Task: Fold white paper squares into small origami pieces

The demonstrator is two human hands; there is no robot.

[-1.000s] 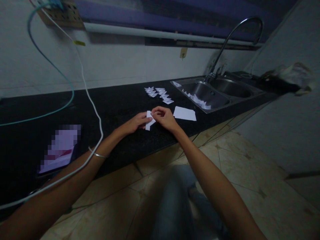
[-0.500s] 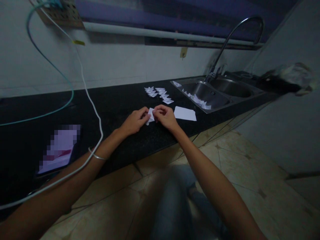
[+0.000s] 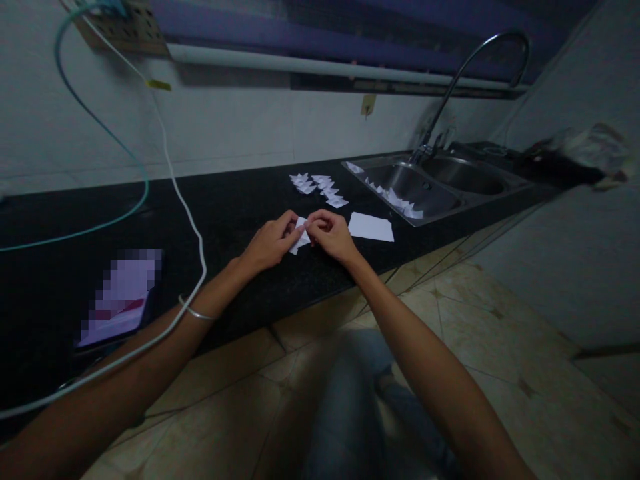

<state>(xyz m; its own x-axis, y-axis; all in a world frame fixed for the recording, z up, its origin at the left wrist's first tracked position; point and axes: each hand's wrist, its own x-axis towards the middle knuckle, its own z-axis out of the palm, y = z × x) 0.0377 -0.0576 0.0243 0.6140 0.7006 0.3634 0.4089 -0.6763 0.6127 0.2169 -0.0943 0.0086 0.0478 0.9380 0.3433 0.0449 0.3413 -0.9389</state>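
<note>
From my camera I see a small folded white paper [image 3: 302,235] held between two hands, just above or on the near part of the dark counter [image 3: 225,207]; which one, I cannot tell. The left hand [image 3: 273,241] grips its left side, with the thumb lying on top. The right hand [image 3: 331,235] pinches its upper right edge between thumb and curled fingers. Just beside the right hand lies a stack of white paper [image 3: 371,227]. Behind the hands, I find two groups of pointed folded pieces, the left group [image 3: 303,184] and the right group [image 3: 330,193]. More folded pieces [image 3: 397,201] stand along the near left edge of the sink [image 3: 480,198]. On my far left, a phone [image 3: 117,300] is near the left forearm, and a white cable [image 3: 201,250] passes over this arm.
</note>
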